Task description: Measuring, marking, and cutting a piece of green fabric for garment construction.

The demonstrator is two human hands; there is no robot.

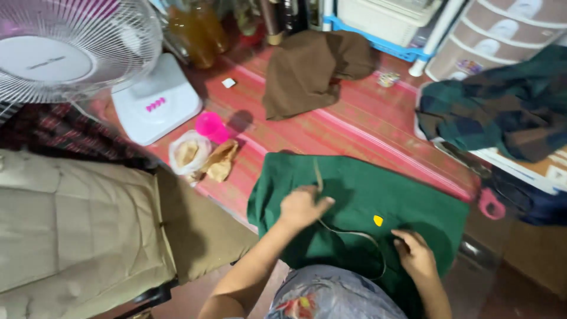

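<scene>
A green cloth [360, 201] lies spread flat on the striped red mat [354, 124] at lower centre of the frame. The left hand [302, 205] pinches a thin measuring tape [345, 231] against the cloth; the right hand [415, 253] presses the tape's far run down with flat, unclenched fingers. A small yellow chalk piece [378, 220] rests on the cloth between them. A brown garment [307, 71] lies above, a white fan [77, 53] upper left, pink-handled scissors [490, 204] at right.
</scene>
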